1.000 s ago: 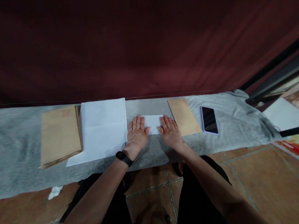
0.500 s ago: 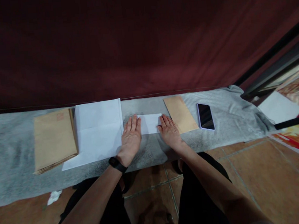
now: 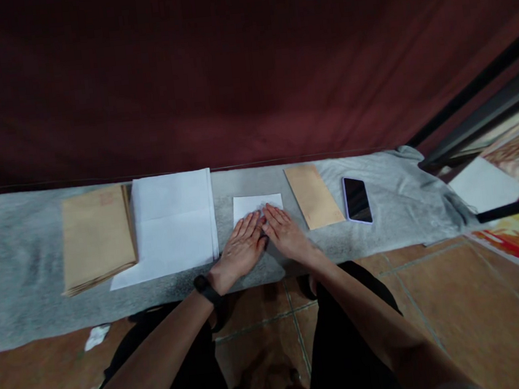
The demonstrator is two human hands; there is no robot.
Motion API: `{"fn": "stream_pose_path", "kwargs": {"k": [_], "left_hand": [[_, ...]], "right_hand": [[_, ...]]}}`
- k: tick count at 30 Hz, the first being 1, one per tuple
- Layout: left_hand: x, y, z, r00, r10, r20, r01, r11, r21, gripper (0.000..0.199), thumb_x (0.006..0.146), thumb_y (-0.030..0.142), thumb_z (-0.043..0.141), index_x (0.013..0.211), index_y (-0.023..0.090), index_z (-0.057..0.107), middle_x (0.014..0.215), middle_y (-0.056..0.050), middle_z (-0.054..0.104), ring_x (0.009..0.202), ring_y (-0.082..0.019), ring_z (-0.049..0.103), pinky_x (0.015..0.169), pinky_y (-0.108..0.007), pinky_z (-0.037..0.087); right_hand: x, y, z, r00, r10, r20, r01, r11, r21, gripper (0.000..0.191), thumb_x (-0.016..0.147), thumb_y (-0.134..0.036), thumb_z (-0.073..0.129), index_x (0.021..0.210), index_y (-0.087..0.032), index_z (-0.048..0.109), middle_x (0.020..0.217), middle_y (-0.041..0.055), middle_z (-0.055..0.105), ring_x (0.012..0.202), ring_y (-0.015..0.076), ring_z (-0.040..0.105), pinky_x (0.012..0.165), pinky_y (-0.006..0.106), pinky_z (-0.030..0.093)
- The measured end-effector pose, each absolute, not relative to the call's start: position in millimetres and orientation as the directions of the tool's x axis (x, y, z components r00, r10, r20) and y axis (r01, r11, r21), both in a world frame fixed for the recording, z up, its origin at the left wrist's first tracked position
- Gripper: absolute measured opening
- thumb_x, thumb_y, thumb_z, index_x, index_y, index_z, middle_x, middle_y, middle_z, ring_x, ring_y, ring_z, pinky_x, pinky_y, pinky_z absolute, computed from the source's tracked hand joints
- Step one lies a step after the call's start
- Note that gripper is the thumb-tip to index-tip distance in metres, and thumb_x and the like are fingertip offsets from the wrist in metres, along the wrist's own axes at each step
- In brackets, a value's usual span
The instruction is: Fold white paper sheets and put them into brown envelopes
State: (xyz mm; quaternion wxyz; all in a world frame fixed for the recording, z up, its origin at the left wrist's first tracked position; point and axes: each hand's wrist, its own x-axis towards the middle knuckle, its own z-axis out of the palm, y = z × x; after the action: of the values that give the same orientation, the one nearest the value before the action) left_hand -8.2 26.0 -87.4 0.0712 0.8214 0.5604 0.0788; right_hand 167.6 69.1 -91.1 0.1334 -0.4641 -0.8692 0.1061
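A small folded sheet of white paper (image 3: pixel 253 202) lies on the grey cloth in front of me. My left hand (image 3: pixel 244 245) rests flat over its lower left part, fingers stretched out. From the other side my right hand (image 3: pixel 286 232) lies flat on the lower right part, and the fingertips of both hands meet near the paper's middle. The paper's near edge is hidden under them. Just right of my right hand is a single brown envelope (image 3: pixel 315 196). Larger white sheets (image 3: pixel 174 225) lie left of my left hand.
A stack of brown envelopes (image 3: pixel 97 236) sits at the left, touching the white sheets. A phone (image 3: pixel 357 200) lies right of the single envelope. Behind the grey cloth (image 3: pixel 395 205) hangs a dark red curtain (image 3: pixel 248 84). A crumpled tissue (image 3: pixel 97 336) is on the tiled floor.
Both hands have slid inward from the paper's left and right ends to its near middle, where they now meet. The paper's far corners have come into view.
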Motion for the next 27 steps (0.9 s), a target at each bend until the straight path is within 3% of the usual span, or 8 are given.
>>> {"fn": "stream_pose_path", "kwargs": {"k": [5, 19, 27], "left_hand": [[-12, 26, -88, 0.334, 0.942, 0.023, 0.923, -0.331, 0.198, 0.058, 0.103, 0.032, 0.029, 0.158, 0.012, 0.032, 0.165, -0.013, 0.03, 0.155, -0.022, 0.022, 0.128, -0.042, 0.02], [-6, 13, -84, 0.128, 0.992, 0.014, 0.984, -0.128, 0.124, 0.071, 0.102, 0.049, 0.032, 0.156, 0.002, 0.031, 0.164, -0.021, 0.029, 0.155, -0.028, 0.022, 0.126, -0.044, 0.024], [-3, 13, -82, 0.055, 0.998, 0.035, 0.991, -0.059, 0.122, 0.066, 0.105, 0.044, 0.025, 0.154, 0.001, 0.035, 0.162, -0.02, 0.033, 0.153, -0.028, 0.028, 0.125, -0.046, 0.024]], "right_hand": [[169, 62, -96, -0.518, 0.844, 0.137, 0.804, 0.535, -0.258, 0.057, 0.107, -0.041, 0.037, 0.158, -0.015, 0.034, 0.164, 0.0085, 0.032, 0.153, 0.0208, 0.029, 0.127, 0.04, 0.022], [175, 60, -102, -0.372, 0.903, 0.214, 0.875, 0.418, -0.245, 0.062, 0.107, -0.043, 0.033, 0.157, -0.007, 0.032, 0.163, 0.0164, 0.034, 0.15, 0.0274, 0.034, 0.123, 0.045, 0.027], [176, 62, -104, -0.349, 0.916, 0.197, 0.883, 0.392, -0.259, 0.063, 0.107, -0.043, 0.033, 0.157, -0.004, 0.033, 0.163, 0.0176, 0.034, 0.15, 0.0292, 0.035, 0.123, 0.046, 0.026]]}}
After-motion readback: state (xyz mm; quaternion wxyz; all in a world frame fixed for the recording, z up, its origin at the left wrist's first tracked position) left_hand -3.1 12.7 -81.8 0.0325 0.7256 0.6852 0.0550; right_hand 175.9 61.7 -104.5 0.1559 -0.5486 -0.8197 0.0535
